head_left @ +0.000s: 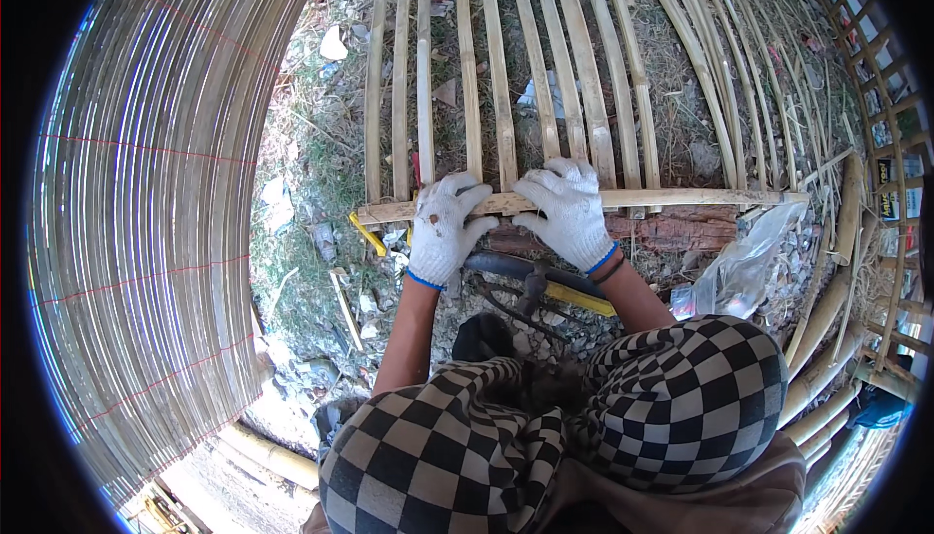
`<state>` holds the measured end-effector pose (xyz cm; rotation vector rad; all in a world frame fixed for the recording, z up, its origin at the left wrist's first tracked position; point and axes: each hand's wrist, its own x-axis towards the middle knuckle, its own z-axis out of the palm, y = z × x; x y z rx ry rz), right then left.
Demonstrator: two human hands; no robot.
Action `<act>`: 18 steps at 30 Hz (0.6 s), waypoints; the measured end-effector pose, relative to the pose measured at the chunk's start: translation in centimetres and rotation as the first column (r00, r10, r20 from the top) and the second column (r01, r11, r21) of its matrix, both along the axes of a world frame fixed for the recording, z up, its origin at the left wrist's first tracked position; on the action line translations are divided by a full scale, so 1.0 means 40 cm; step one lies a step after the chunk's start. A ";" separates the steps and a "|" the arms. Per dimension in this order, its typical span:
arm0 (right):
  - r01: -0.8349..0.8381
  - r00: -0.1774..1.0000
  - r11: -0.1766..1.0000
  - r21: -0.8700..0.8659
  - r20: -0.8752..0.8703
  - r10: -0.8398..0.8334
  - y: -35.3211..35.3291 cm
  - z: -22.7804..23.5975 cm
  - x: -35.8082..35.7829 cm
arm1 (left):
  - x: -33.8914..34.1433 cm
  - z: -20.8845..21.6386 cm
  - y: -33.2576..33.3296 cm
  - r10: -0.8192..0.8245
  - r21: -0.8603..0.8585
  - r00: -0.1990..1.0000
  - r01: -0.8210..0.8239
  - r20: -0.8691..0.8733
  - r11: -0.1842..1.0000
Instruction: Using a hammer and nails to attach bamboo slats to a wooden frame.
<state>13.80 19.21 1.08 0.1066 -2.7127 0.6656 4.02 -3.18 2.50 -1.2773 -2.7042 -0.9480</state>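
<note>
A pale bamboo cross strip (700, 197) lies from left to right in front of me. Several long bamboo slats (497, 77) run away from it, side by side. My left hand (443, 228), in a white knit glove with a blue cuff, has its fingers closed over the cross strip left of the middle. Just to its right my right hand (572, 213), gloved the same way, grips the strip too, fingers curled over its far side. Under the strip lies a reddish-brown piece of wood (681, 231). A hammer (534, 286) with a yellow handle rests nearer my knees.
A large slatted bamboo screen (156, 203) with red cords stands at the left. Clear plastic sheeting (744, 262) lies right of the wood. Bamboo poles (822, 325) and a lattice (890, 135) line the right side. A yellow object (368, 233) sits by the strip's left end.
</note>
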 end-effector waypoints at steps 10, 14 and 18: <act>-0.023 1.000 1.000 -0.012 -0.009 0.023 0.006 0.004 0.001 | 0.000 0.001 0.004 -0.011 0.003 1.000 0.011 -0.004 1.000; -0.029 0.999 0.999 -0.034 -0.020 0.028 0.006 0.018 0.006 | -0.002 0.008 -0.005 -0.008 -0.012 1.000 0.009 0.012 1.000; 0.055 0.998 0.997 -0.059 0.008 -0.054 0.032 0.044 0.033 | -0.001 0.006 -0.002 -0.008 0.004 1.000 0.008 0.015 1.000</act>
